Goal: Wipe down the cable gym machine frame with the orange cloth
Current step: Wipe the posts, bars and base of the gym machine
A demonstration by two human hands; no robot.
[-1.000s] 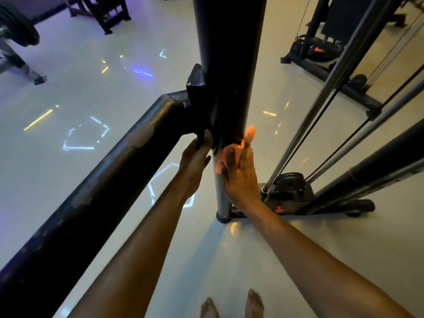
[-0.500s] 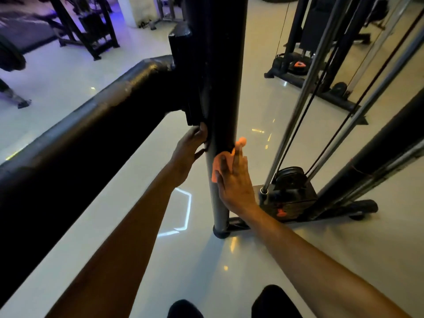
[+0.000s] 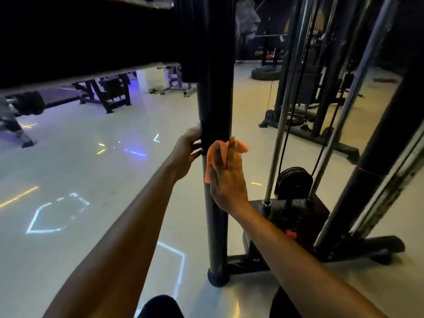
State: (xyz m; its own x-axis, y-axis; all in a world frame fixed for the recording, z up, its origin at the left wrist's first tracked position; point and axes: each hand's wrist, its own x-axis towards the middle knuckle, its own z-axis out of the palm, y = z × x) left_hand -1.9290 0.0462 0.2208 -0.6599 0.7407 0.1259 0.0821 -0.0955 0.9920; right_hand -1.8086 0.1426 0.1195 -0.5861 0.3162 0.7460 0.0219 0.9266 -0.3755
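Observation:
The black upright post (image 3: 215,106) of the cable machine frame stands straight ahead, reaching down to the floor. My right hand (image 3: 227,180) presses the orange cloth (image 3: 214,154) flat against the post's right side, fingers pointing up, with the cloth bunched between and over them. On the post's left side, at about the same height, my left hand (image 3: 187,150) grips the post with its fingers curled around it. A thick black crossbar (image 3: 80,42) joins the post at the upper left.
Chrome guide rods (image 3: 283,115) and black cables run down to a pulley (image 3: 294,182) and the machine base (image 3: 298,216) on the right. A slanted black strut (image 3: 380,157) stands further right. Benches and other machines stand behind on the shiny floor.
My head has dropped lower, so the crossbar now sits overhead. Both hands have stayed on the post, the right one still pressing the cloth to it.

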